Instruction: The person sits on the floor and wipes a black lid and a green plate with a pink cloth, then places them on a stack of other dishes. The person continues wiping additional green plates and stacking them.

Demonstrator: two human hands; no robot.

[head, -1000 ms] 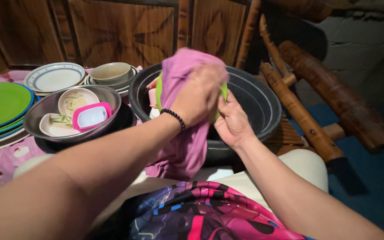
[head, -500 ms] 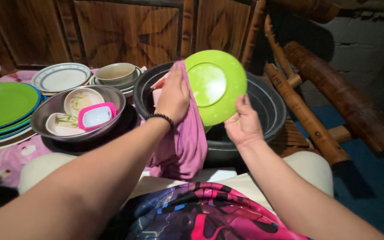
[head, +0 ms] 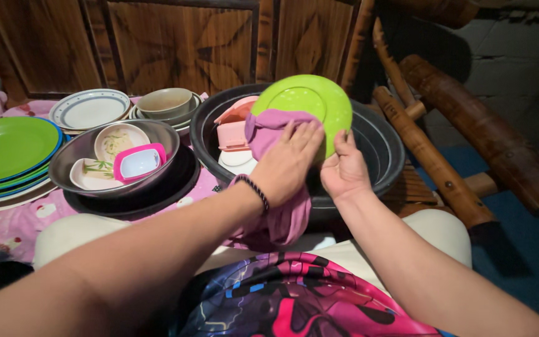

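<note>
Held green plate tilted over the black basin, right hand pinching its near rim for steadiness. Pressed pink cloth flat against its face with left hand, fingers spread. Steel bowl at left.

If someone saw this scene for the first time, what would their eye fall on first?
Most striking is the bright green plate, held tilted above the black basin at centre by the right hand, while the left hand presses a pink cloth against it. To the left, a stack of green plates lies beside a steel bowl holding small dishes.
</note>
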